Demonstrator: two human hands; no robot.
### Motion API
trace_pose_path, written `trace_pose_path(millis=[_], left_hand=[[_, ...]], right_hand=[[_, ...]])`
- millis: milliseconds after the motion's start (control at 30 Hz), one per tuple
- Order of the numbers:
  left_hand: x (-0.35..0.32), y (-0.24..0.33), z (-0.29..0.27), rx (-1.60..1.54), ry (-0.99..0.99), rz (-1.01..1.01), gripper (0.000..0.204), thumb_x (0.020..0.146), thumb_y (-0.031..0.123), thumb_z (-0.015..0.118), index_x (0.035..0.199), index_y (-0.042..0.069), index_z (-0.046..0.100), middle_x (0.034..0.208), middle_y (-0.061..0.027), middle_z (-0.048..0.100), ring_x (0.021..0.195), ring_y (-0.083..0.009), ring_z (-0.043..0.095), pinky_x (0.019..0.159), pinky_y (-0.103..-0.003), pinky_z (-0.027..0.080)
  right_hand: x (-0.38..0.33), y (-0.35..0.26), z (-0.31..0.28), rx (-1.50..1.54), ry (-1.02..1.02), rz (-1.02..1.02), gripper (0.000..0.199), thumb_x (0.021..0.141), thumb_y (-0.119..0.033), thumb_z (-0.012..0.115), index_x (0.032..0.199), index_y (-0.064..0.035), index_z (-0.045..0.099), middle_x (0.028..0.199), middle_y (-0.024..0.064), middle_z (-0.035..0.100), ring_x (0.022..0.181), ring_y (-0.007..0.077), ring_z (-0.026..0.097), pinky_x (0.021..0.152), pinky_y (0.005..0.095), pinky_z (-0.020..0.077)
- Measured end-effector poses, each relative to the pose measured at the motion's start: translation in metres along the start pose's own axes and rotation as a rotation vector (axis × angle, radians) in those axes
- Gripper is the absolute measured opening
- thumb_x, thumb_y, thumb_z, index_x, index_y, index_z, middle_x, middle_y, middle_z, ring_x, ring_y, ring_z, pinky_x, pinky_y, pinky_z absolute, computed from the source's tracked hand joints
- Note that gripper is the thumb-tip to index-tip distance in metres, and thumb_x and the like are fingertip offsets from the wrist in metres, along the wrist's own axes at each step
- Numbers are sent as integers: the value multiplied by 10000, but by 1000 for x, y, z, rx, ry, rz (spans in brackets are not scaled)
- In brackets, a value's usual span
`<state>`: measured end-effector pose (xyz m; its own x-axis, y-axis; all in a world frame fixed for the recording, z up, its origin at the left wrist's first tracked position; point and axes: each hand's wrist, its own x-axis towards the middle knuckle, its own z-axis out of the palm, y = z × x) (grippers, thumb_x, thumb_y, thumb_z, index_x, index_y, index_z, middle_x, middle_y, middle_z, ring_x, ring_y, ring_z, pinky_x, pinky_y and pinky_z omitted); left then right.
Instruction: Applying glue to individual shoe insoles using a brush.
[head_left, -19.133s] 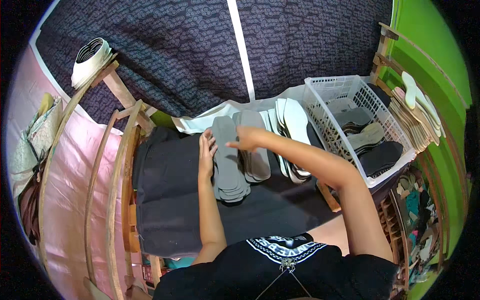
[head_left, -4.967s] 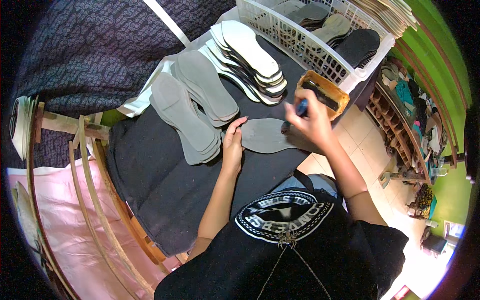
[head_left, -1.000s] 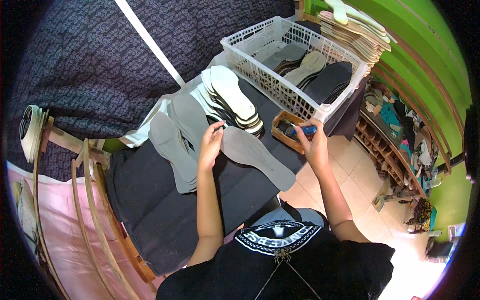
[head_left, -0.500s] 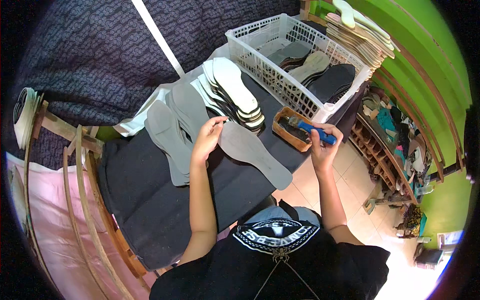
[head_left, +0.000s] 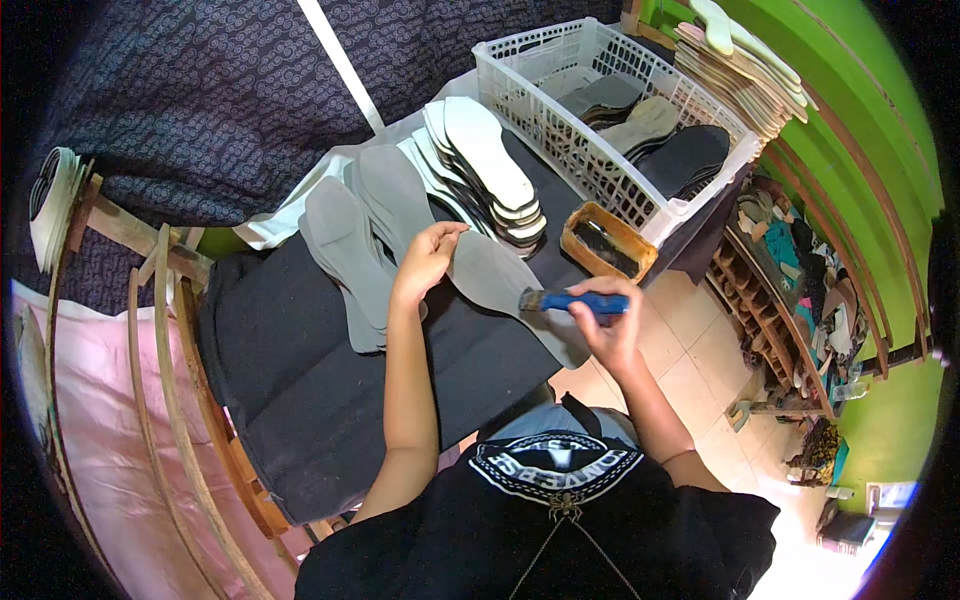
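Left hand [head_left: 425, 262] is pinching the grey sole [head_left: 490, 276], looking light, bendy, by its handy rim; right hand [head_left: 612, 335] is gripping the brush [head_left: 588, 302]

And look around me: straight ahead hangs a dark navy curtain with swirling pale print [head_left: 210, 110], a narrow white strip [head_left: 342, 65] slanting down it! Over to my right, the white perforated plastic crate [head_left: 672, 215], a tall pile of tan, sole-shaped sheets [head_left: 745, 88] right by it, bright green wall [head_left: 860, 90] behind. Below, pale square floor tiles [head_left: 700, 375] and a wooden pigeonhole rack [head_left: 755, 300]! Out on my left, a bare wooden frame [head_left: 135, 230] stands before glossy pink fabric [head_left: 85, 400].
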<state>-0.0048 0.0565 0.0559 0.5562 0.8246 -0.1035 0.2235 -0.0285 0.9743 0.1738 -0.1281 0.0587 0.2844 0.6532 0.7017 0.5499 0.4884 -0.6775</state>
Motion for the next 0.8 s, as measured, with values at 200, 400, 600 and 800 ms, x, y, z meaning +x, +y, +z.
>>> trace_pose_path(millis=[200, 400, 600, 800], left_hand=[[-1, -1, -1, 38, 38, 2, 213, 861, 102, 394, 988, -5, 528, 595, 53, 424, 485, -19, 374, 439, -170, 304], [0, 2, -3, 2, 17, -26, 221, 864, 88, 388, 1000, -20, 524, 663, 33, 485, 548, -26, 415, 494, -164, 341], [5, -11, -2, -43, 23, -18, 219, 863, 71, 385, 992, -34, 527, 794, -7, 549, 652, -48, 472, 595, -171, 388], [2, -4, -3, -70, 24, -43, 208, 863, 77, 391, 976, -20, 537, 671, 42, 488, 577, -14, 425, 516, -154, 348]], right_hand=[[-4, -3, 3, -37, -218, -85, 372, 682, -87, 652, 917, -51, 365, 758, 120, 538, 626, 256, 561, 517, 302, 454], [1, -9, -10, -195, -232, -68, 323, 663, -78, 642, 849, -66, 378, 619, 81, 485, 461, 232, 513, 407, 317, 410], [5, -4, 20, -3, -202, -136, 370, 643, -85, 671, 882, -54, 389, 661, 87, 531, 500, 238, 546, 434, 303, 430], [-8, -7, -4, -100, -177, -113, 279, 623, -66, 660, 752, -64, 412, 582, 58, 478, 451, 211, 515, 389, 293, 408]])
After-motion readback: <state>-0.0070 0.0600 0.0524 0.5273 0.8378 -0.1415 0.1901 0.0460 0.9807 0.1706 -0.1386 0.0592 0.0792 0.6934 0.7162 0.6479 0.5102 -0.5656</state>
